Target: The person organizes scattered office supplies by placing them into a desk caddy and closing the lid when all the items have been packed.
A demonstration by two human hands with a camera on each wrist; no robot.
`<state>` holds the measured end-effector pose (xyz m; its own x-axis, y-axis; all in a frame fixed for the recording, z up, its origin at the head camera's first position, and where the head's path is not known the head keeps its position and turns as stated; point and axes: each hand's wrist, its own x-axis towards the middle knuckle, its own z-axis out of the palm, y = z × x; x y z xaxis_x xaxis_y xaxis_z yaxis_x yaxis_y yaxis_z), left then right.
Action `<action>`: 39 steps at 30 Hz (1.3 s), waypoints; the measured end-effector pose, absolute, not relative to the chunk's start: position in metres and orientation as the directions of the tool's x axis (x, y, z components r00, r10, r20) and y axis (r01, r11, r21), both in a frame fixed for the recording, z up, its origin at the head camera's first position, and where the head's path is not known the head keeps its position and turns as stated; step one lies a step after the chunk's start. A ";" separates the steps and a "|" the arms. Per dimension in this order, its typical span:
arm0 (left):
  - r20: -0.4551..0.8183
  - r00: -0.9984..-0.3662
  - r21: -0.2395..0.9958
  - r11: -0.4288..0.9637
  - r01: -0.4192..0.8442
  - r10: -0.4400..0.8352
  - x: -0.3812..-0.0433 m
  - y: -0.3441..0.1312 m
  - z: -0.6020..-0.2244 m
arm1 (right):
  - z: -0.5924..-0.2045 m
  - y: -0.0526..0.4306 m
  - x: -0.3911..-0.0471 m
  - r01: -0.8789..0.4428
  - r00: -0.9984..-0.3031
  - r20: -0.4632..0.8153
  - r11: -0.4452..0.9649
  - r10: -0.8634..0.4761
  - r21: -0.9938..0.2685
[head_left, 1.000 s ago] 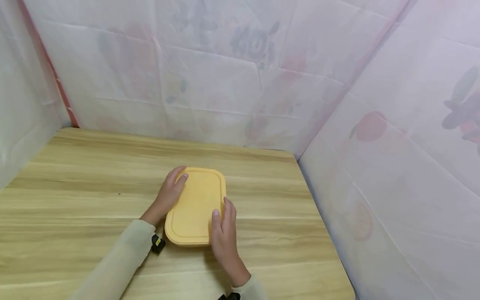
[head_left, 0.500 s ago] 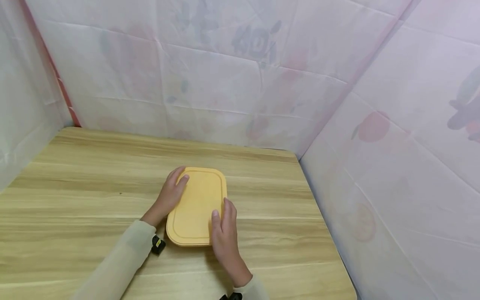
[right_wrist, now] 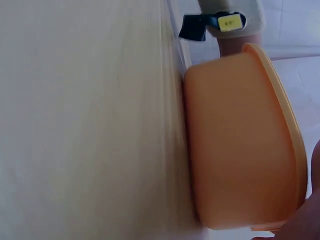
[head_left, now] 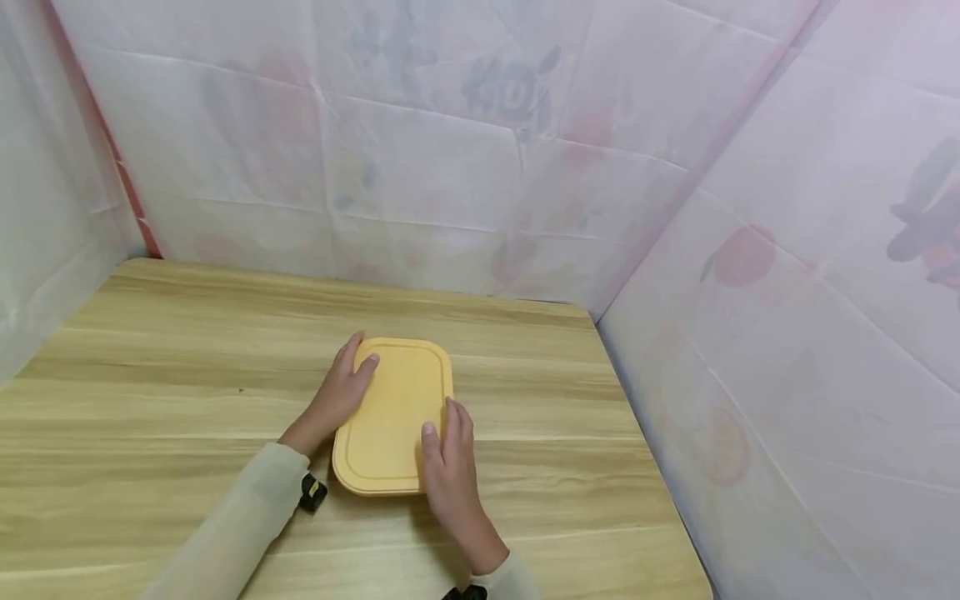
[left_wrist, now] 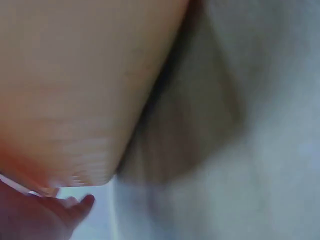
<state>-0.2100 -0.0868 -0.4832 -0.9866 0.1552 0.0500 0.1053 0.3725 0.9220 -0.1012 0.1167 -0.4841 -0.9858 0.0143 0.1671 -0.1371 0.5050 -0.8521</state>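
Note:
A yellow lidded storage box [head_left: 397,408] lies on the table in the head view, its lid on. My left hand [head_left: 341,392] grips its upper left side, thumb on the lid and fingers over the far edge. At the lower right my right hand [head_left: 450,467] holds the other side, thumb on the lid's rim and fingers along the wall. The left wrist view shows the box wall [left_wrist: 75,100] close up, with fingertips [left_wrist: 82,207] at lower left. From the right wrist, the box side [right_wrist: 240,145] stands by the tabletop, and part of my right hand [right_wrist: 302,220] shows at the lid rim.
The wood-grain table [head_left: 187,350] has rounded corners. White printed sheeting [head_left: 450,167] hangs behind it and on both sides. A black wrist device [head_left: 312,492] sits at the left sleeve cuff, and another [head_left: 465,593] at the right.
My left fingers have shifted slightly outward at the box's far left corner. The box and my right hand stay in nearly the same place.

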 end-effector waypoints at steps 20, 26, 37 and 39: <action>0.258 -0.938 0.431 0.841 0.326 0.232 -0.117 -0.054 -0.463 | -0.458 0.142 -0.210 -0.359 -0.933 0.184 0.792 -0.309 -0.493; 0.244 -0.933 0.413 0.842 0.348 0.266 -0.102 -0.048 -0.474 | -0.464 0.141 -0.215 -0.362 -0.931 0.145 0.798 -0.334 -0.481; 0.222 -0.934 0.468 0.810 0.353 0.279 -0.100 -0.050 -0.479 | -0.472 0.137 -0.213 -0.391 -0.920 0.165 0.799 -0.356 -0.456; 0.230 -0.933 0.472 0.806 0.357 0.278 -0.099 -0.050 -0.478 | -0.472 0.137 -0.213 -0.388 -0.921 0.155 0.804 -0.357 -0.450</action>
